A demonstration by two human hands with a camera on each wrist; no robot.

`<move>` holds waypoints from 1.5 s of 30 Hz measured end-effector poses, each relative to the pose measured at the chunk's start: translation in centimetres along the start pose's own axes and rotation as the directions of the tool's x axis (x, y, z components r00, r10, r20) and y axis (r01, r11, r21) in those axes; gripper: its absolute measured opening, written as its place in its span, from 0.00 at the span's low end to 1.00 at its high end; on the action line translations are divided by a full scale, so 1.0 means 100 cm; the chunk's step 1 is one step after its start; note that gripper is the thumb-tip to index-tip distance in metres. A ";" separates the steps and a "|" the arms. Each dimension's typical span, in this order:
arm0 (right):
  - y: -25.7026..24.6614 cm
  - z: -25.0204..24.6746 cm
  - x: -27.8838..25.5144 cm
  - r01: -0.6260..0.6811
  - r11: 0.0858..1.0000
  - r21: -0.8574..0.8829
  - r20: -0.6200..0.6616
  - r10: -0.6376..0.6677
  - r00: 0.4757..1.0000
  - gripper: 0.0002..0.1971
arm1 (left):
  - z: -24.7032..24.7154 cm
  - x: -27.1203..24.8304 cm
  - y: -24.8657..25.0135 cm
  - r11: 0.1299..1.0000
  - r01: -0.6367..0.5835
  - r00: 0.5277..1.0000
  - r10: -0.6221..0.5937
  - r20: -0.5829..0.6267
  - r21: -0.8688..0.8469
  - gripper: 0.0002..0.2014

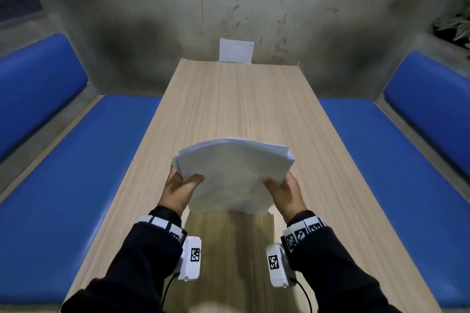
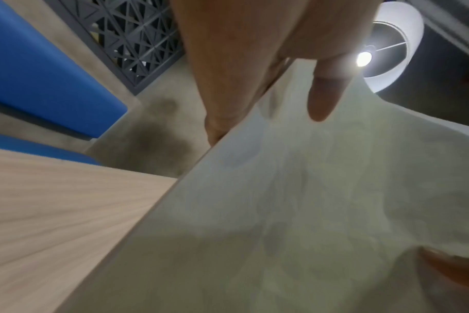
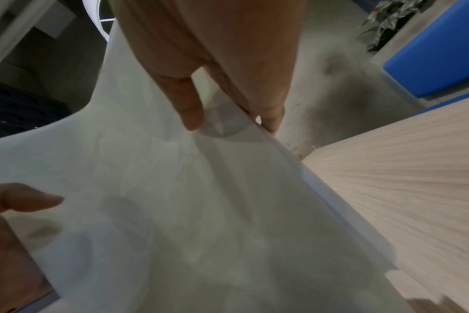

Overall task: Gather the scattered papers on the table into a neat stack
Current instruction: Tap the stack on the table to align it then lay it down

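A bundle of white papers stands tilted on its near edge on the wooden table. My left hand grips its left side, thumb on the near face and fingers behind. My right hand grips the right side the same way. In the left wrist view the thumb of my left hand presses on the papers. In the right wrist view my right hand pinches the papers at their edge. The sheets' top edges are fanned slightly and uneven.
A white card stands against the grey wall at the table's far end. Blue padded benches run along both sides of the table. A plant sits at the upper right.
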State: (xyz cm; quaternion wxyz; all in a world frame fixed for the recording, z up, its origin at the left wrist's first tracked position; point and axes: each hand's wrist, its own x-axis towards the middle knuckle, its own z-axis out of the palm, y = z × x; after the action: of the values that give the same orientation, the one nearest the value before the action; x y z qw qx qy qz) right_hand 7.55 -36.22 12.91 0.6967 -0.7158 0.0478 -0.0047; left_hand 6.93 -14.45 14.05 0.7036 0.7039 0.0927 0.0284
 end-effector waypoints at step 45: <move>0.043 -0.029 -0.011 -0.195 0.977 0.089 -0.135 0.206 0.969 0.18 | -0.034 0.000 -0.065 0.997 0.062 0.997 -0.064 -0.039 -0.039 0.22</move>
State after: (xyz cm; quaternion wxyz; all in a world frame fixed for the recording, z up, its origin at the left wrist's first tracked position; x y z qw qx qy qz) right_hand 5.96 -39.16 8.78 0.7147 -0.6784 0.1698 0.0124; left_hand 5.81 -11.17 7.60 0.7154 0.6865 0.1283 0.0220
